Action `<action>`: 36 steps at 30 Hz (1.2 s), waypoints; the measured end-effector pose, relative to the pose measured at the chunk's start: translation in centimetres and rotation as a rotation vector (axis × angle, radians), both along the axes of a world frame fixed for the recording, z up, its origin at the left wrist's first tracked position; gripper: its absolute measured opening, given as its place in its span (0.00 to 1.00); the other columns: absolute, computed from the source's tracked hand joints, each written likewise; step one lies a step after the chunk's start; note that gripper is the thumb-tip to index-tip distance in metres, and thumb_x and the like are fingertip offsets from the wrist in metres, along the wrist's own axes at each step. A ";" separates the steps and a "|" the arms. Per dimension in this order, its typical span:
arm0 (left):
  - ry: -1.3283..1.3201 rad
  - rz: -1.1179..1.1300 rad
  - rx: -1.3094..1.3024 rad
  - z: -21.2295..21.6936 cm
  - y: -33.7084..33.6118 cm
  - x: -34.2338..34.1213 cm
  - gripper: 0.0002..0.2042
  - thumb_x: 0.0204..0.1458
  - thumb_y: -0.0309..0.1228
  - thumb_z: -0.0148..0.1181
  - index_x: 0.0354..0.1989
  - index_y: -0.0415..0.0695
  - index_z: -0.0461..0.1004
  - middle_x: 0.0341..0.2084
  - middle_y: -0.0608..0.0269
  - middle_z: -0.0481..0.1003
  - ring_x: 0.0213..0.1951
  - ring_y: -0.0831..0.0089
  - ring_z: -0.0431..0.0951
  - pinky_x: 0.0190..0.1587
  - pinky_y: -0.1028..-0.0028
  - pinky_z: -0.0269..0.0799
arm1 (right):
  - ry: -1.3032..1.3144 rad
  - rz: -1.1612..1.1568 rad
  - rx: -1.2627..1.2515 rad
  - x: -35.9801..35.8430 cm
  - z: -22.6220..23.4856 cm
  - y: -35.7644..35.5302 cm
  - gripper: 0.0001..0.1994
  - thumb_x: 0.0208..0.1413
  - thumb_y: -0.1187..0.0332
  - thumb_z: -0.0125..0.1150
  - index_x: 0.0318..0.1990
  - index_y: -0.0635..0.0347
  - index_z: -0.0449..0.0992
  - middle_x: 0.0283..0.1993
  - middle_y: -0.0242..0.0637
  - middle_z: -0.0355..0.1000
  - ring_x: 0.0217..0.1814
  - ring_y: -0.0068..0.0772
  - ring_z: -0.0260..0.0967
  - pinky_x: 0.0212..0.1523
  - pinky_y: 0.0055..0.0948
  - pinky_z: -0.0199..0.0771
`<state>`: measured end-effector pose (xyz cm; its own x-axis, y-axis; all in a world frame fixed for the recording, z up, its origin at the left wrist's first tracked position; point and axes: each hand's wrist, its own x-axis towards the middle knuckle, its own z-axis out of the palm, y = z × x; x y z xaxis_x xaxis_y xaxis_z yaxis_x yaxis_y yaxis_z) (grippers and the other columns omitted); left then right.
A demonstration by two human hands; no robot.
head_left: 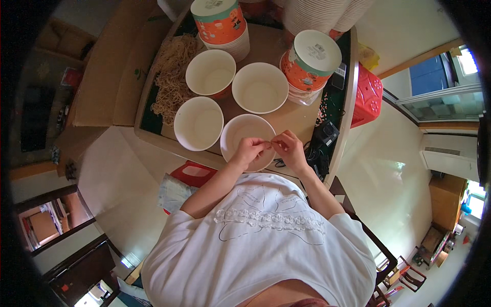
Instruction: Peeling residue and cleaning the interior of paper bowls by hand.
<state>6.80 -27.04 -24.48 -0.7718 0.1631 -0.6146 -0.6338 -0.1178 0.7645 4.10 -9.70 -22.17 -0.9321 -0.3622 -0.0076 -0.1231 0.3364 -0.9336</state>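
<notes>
My left hand (250, 153) and my right hand (290, 151) meet over the right side of the nearest white paper tub (236, 134). Fingertips of both are pinched together around something tiny that I cannot make out. Three more open white tubs stand close by: one to the left (199, 124), one behind it (210, 72) and one at the back right (260, 88). Pale insides show in all of them. A tangled heap of tan string (174, 71) lies along the left of the table.
Orange printed tubs stand upside down in a left stack (221, 23) and a right stack (312, 59); taller white stacks (322, 15) rise behind. Small pink bits (321, 110), a black camera (326, 133) and cables line the table's right edge. A red stool (367, 97) and cardboard box (110, 66) flank the table.
</notes>
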 end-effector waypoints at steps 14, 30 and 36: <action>0.103 0.073 -0.126 0.5 0.0 0.0 0.03 0.53 0.26 0.55 0.31 0.43 0.74 0.24 0.71 0.76 0.19 0.87 0.67 0.18 0.84 0.59 | 0.224 0.058 0.227 0.0 0.3 -0.2 0.04 0.46 0.72 0.61 0.31 0.57 0.76 0.32 0.38 0.68 0.31 0.41 0.71 0.30 0.34 0.72; 0.218 0.043 -0.239 -0.6 -0.3 0.6 0.03 0.54 0.27 0.56 0.30 0.43 0.73 0.22 0.72 0.74 0.18 0.87 0.65 0.18 0.84 0.58 | 0.268 0.167 0.356 -0.2 0.2 -0.8 0.05 0.50 0.70 0.56 0.36 0.55 0.70 0.34 0.39 0.69 0.32 0.46 0.71 0.30 0.40 0.73; 0.290 0.072 -0.221 -1.3 -0.4 0.9 0.03 0.54 0.26 0.55 0.30 0.42 0.73 0.22 0.71 0.74 0.18 0.87 0.65 0.18 0.84 0.58 | 0.214 0.128 0.289 0.1 0.4 -1.1 0.07 0.48 0.73 0.57 0.35 0.57 0.69 0.34 0.40 0.69 0.33 0.46 0.71 0.32 0.37 0.73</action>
<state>7.70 -27.43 -25.75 -0.9238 -0.0101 -0.3828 -0.3829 0.0338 0.9232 4.23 -10.76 -21.82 -0.8709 -0.4874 0.0633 -0.3632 0.5514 -0.7510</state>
